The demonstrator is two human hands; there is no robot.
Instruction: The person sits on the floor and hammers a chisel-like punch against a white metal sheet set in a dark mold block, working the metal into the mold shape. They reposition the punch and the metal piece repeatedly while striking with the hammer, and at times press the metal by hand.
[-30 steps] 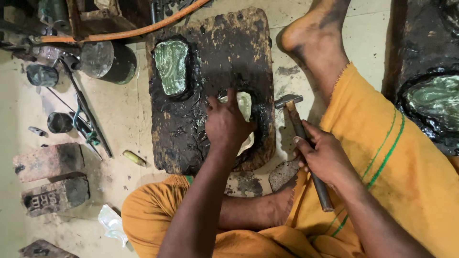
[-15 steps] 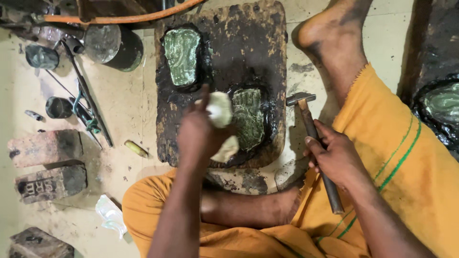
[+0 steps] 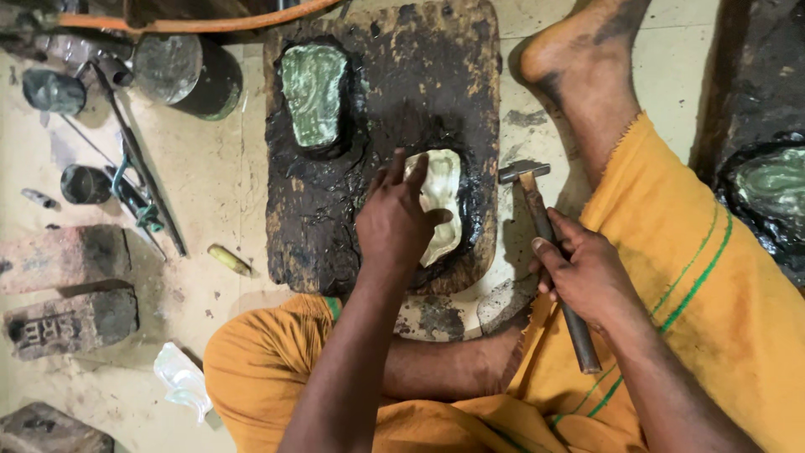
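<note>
- Head view, nearest the wearer: orange cloth [image 3: 721, 277] with green stripes covers the folded legs, and both forearms reach out over it.
- Right hand [image 3: 587, 277] is closed round the wooden handle of a hammer [image 3: 545, 243]; its metal head lies low, just beside the right edge of the board, not raised.
- Left hand [image 3: 394, 222] lies palm down on a pale embossed metal sheet [image 3: 440, 201], fingers spread and pressing rather than clasping; nothing is gripped in it.
- That sheet sits in the lower right hollow of a dark pitch-coated board [image 3: 419, 75], bedded in the black mass.
- Judged from this, the step in hand is seating or smoothing the sheet into the pitch; a next move would call for a steady left hand and a short, controlled lift of the hammer.
- Farther up the board, a second greenish relief piece [image 3: 312, 92] lies in the upper left hollow, well apart from both hands.
- A bare foot [image 3: 579, 67] rests beside the board's top right corner.
- At left on the floor: bricks [image 3: 67, 285], small tins [image 3: 84, 183] and an orange hose [image 3: 193, 23].
</note>
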